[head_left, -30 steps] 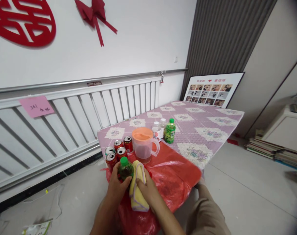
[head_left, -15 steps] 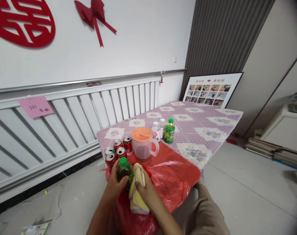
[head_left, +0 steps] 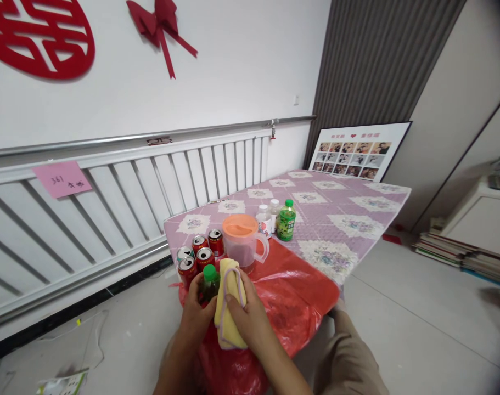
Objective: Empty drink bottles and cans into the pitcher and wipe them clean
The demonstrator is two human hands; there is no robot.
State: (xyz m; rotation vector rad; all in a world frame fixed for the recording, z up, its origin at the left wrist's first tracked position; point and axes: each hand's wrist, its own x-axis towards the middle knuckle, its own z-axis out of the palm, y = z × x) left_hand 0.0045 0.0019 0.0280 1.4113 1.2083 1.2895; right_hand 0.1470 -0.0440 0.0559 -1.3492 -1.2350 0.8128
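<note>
Cupping the green-capped bottle (head_left: 211, 282) in our left grip (head_left: 197, 315), we bend thumb and fingers around its rounded, see-through body, opened only to its girth; our right grip (head_left: 250, 311), closed on a folded yellow cloth (head_left: 230, 307), brings it to the bottle's right side, any contact partly hidden. For an even wipe, we judge it best to steady the bottle lightly and let the cloth's flat face follow the curve, sparing the wall, probably thin, from denting. We note soft fabric with lilac edging; glossy, creased red plastic (head_left: 299, 285) beneath both grips; cylindrical metal cans (head_left: 204, 257) just beyond the left grip; and, beyond the right, a translucent pitcher (head_left: 239, 249) with an orange lid (head_left: 240, 225).
</note>
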